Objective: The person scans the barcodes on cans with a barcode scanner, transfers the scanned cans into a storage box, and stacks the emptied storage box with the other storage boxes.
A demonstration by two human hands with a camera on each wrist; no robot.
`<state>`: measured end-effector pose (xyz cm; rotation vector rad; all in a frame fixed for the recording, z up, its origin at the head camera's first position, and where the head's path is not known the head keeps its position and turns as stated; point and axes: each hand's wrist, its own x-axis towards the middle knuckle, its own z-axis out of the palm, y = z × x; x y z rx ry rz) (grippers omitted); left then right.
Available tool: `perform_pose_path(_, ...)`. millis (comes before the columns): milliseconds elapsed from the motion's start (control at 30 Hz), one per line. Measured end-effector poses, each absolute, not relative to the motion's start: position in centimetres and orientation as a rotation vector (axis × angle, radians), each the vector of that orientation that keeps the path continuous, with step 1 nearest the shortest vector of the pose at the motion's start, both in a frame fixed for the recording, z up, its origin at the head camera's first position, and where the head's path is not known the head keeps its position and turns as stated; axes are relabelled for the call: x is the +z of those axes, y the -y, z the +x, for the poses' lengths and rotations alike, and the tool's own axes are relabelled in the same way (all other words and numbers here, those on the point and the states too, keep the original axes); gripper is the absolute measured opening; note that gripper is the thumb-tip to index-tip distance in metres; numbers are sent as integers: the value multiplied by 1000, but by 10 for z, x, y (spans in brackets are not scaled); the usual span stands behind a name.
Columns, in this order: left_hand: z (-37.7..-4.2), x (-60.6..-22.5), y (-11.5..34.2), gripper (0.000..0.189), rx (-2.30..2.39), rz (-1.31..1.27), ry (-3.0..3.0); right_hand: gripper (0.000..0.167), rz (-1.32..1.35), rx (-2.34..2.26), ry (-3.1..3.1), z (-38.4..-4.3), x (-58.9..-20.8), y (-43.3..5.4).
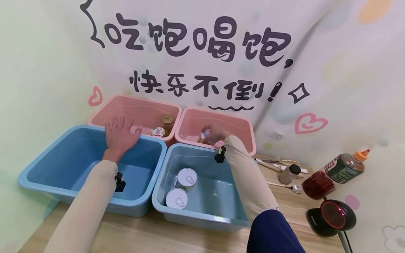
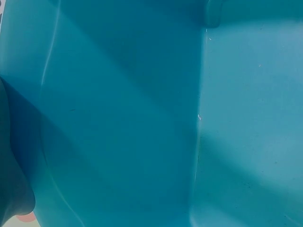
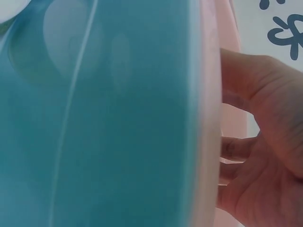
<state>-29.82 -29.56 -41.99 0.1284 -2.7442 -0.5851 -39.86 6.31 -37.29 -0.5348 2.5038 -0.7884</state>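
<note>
- The right hand [image 1: 218, 133] reaches down into the far right pink bin [image 1: 242, 128], its fingers curved at a small can [image 1: 205, 135] with a pale top; I cannot tell whether they grip it.
- From the right wrist, the bin rims hide the fingertips — the thumb stands apart from the other fingers.
- The left hand [image 1: 121, 136] is spread wide and holds nothing, palm down over the meeting rims of the far left pink bin [image 1: 136, 109] and the near left blue bin [image 1: 79, 147]; whether it touches them is unclear.
- In the far left pink bin, toward its right end, a gold-lidded container [image 1: 167, 119] stands just beyond a container with a patterned top [image 1: 158, 132].
- The near right blue bin [image 1: 218, 186] holds two pull-tab cans [image 1: 187, 176], upright along its left side, one nearer than the other.
- All four bins sit on a wooden table [image 1: 177, 232] — to their right are a dark-lidded jar [image 1: 289, 174], a spoon [image 1: 296, 189] and an orange-capped bottle [image 1: 345, 168].
</note>
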Motion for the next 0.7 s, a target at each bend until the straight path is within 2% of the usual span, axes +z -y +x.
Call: perform_pose_path(700,-299,-421,297,71,-581,138,2758,49,-455,-816,-2507,-410,-396,-30)
